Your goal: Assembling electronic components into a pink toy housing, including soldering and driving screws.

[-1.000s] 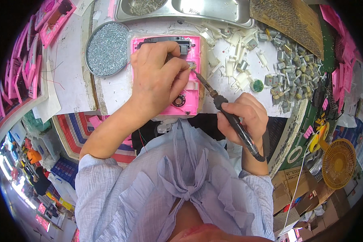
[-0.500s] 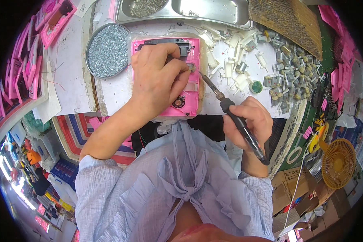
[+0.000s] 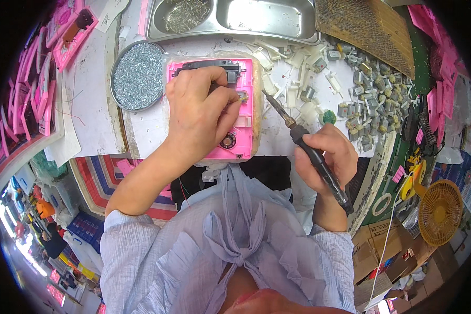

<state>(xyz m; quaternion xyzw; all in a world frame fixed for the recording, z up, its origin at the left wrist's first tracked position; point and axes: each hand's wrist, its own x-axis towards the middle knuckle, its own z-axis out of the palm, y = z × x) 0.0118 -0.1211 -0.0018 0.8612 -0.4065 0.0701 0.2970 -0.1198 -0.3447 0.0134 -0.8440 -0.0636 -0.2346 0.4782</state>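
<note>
My left hand (image 3: 196, 112) rests over a pink plastic casing (image 3: 248, 112), thumb and fingertips pinched near its small metal part (image 3: 243, 96). Whatever sits between those fingertips is hidden. A black module (image 3: 234, 67) lies across the casing's far end, and a round black part (image 3: 227, 140) shows near its close end. In my right hand (image 3: 332, 159) is a soldering iron (image 3: 319, 163), gripped by its black handle. Its tip points up and left, just right of the casing and apart from it.
A round dish (image 3: 113, 83) of small screws stands left of the casing. Behind is a steel tray (image 3: 220, 29). White plastic pieces (image 3: 292, 97) and many small motors (image 3: 374, 99) lie to the right, beside a brown board (image 3: 363, 34) and green lump (image 3: 328, 117).
The soldering iron's tip has moved away from the casing's small metal part, toward the right. My left hand keeps its pinch over the casing. The whole view has shifted slightly.
</note>
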